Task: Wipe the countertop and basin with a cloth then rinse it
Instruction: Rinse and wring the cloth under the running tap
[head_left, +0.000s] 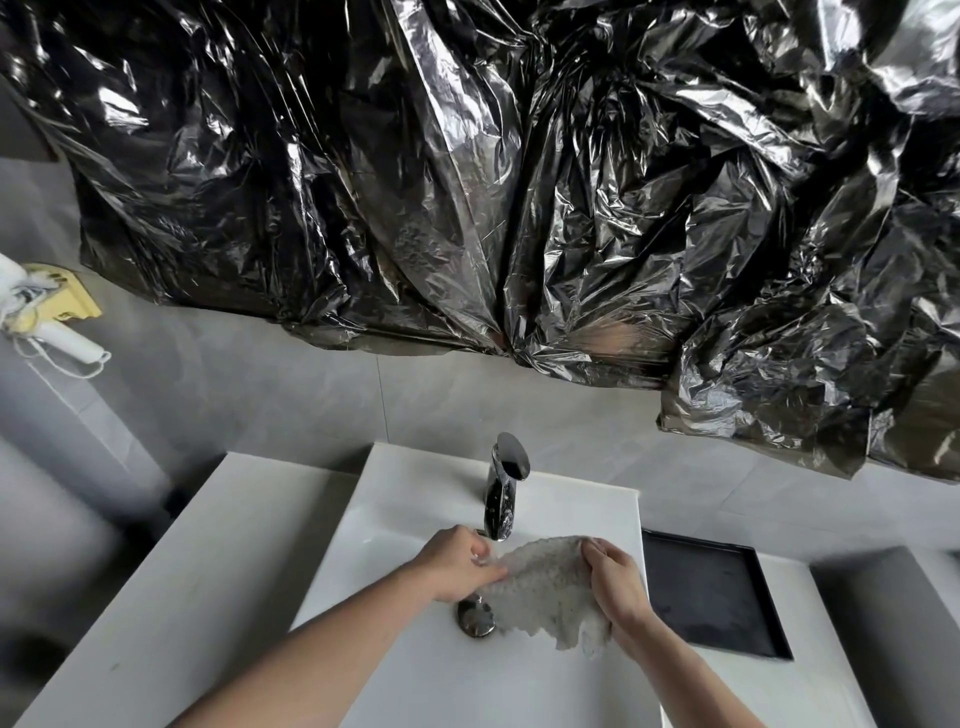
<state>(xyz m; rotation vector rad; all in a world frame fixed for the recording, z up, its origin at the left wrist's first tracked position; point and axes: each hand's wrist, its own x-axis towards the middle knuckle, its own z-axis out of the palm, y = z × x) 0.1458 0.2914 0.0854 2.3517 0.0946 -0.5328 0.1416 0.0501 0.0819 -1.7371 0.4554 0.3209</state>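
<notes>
Writing or brand marks show nowhere that can be read: the yellow object (65, 293) at the far left wall carries dark marks too small to make out, and white cords and a white tube-like piece (67, 340) hang with it. Both hands work over the white basin (395, 525), holding the pale, nubbly cloth (545, 587) stretched between them just below the spout of the chrome faucet (503, 488). The left hand (457, 566) has its fingers curled, pinching the cloth's left edge, while the right hand (615, 582) grips the right edge with fingers folded over it, and the loose lower part of the cloth hangs down toward the basin floor. A chrome drain plug (475, 616) sits in the basin just below the left hand, partly covered by the cloth's edge. The white tabletop (171, 587) runs to the left of the basin, and on the right side a black square recess (711, 597) is set into it, near the right hand. Crumpled, glossy black plastic sheeting (467, 182) covers most of the wall above, hanging down over the grey tiles (291, 395) behind the faucet and hiding whatever is mounted there.
</notes>
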